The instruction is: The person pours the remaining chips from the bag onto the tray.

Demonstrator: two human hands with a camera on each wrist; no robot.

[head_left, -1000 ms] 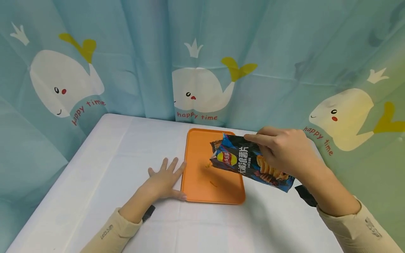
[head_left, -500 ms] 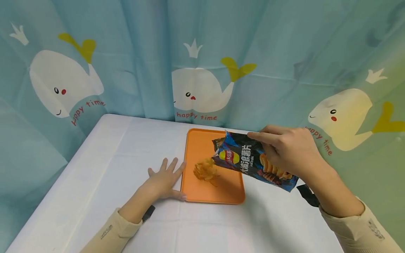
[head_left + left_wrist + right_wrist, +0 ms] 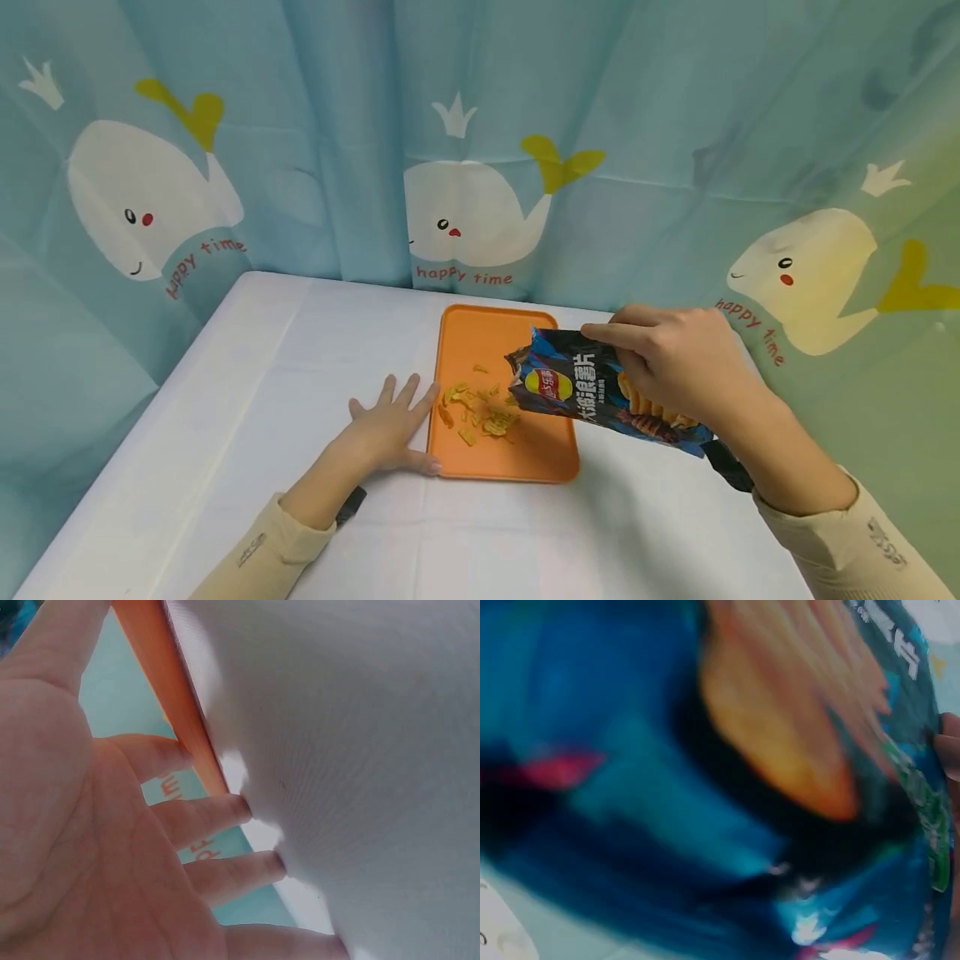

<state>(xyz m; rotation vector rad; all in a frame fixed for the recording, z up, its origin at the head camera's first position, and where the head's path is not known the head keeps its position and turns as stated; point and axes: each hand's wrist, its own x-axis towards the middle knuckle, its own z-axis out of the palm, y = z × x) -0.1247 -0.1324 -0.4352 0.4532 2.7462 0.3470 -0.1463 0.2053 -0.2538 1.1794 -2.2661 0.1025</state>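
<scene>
My right hand [image 3: 675,354] grips a dark blue and black bag of potato chips [image 3: 600,392] above the right side of an orange tray [image 3: 543,454]. The bag lies tilted, its torn mouth facing left over the tray. Yellow ridged chips [image 3: 498,422] and broken pieces lie scattered on the tray's left and middle. In the right wrist view the bag's printed face [image 3: 630,825] fills most of the picture. My left hand [image 3: 390,425] rests with spread, straight fingers at the tray's left edge, thumb and forefinger by the rim [image 3: 169,682].
A white cloth covers the table [image 3: 315,333]. Behind it hangs a light blue curtain [image 3: 300,125] printed with white whales. A dark strap [image 3: 727,467] shows at the right wrist.
A clump of chips has fallen from the bag onto the tray and spread out into loose pieces. The bag shifted slightly in my right hand's grip; my left hand stayed in place.
</scene>
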